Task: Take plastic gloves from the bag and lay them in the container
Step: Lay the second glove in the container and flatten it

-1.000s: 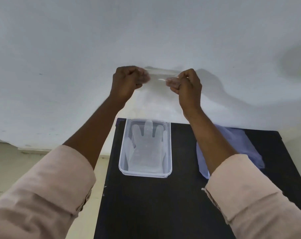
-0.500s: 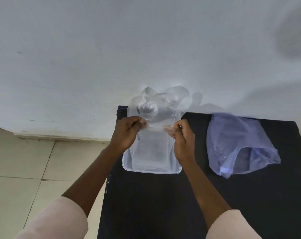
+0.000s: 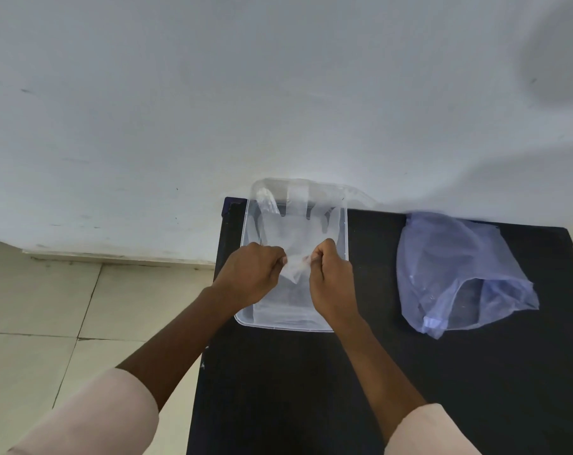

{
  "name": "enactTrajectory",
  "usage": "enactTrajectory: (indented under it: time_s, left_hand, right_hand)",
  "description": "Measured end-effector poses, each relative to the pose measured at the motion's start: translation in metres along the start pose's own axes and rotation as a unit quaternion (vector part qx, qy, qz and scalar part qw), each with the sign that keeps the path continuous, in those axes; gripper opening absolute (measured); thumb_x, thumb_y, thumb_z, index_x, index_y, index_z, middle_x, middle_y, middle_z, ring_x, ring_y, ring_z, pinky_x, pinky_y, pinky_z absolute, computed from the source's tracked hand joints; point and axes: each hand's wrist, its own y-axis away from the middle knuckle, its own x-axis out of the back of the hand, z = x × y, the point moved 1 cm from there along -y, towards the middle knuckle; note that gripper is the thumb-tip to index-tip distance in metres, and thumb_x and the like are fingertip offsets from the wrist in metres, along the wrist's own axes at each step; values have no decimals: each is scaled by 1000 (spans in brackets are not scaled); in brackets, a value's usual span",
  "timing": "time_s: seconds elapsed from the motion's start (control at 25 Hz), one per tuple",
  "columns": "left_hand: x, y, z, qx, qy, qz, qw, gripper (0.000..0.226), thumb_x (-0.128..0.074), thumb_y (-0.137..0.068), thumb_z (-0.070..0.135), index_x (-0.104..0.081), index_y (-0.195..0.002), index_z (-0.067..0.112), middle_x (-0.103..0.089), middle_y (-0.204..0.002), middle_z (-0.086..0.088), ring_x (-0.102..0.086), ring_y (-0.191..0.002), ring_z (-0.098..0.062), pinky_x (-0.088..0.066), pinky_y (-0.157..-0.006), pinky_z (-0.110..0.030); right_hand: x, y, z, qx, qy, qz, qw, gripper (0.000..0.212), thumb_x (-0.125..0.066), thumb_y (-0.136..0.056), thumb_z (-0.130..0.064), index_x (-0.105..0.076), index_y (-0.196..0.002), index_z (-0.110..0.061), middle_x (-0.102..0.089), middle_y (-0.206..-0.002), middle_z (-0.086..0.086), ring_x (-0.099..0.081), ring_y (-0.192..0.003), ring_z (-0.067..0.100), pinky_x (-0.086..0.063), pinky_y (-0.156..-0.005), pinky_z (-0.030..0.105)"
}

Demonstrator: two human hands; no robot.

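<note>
I've got both hands over the clear plastic container [image 3: 342,224], left hand [image 3: 250,274] and right hand [image 3: 331,277] each pinching the cuff of a filmy transparent glove [image 3: 295,234] to spread it flat inside, fingers toward the wall; possibly others beneath. The crinkled bluish bag [image 3: 455,267] lies alongside on the black table [image 3: 442,389].

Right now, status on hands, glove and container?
Left hand and right hand both pinching the clear glove at its cuff. Glove spread over the container, fingertips past the far rim. Bag lies apart; nothing blocking.
</note>
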Motion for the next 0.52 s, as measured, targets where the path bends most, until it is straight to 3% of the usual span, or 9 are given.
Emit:
enactTrajectory:
  time_s: [0.32, 0.52]
  left_hand:
    - [-5, 5, 7, -20, -151, -101, 983, 31, -44, -100, 31, -63, -120, 17, -72, -109, -6, -68, -94, -23, -50, -99, -33]
    - [-10, 8, 7, -51, -270, -168, 947, 33, -41, -100, 37, -63, -117, 20, -72, -109, -5, -66, -101, -22, -32, -114, -44]
  right_hand:
    - [-6, 9, -2, -44, 83, -54, 994, 19, -41, -99, -25, -47, -105, -8, -51, -78, 2, -47, -59, 11, -40, -60, 17]
    - [-4, 11, -5, -54, 128, -128, 982, 22, -39, -100, -24, -48, -111, -7, -55, -82, 5, -45, -56, 9, -41, -65, 22]
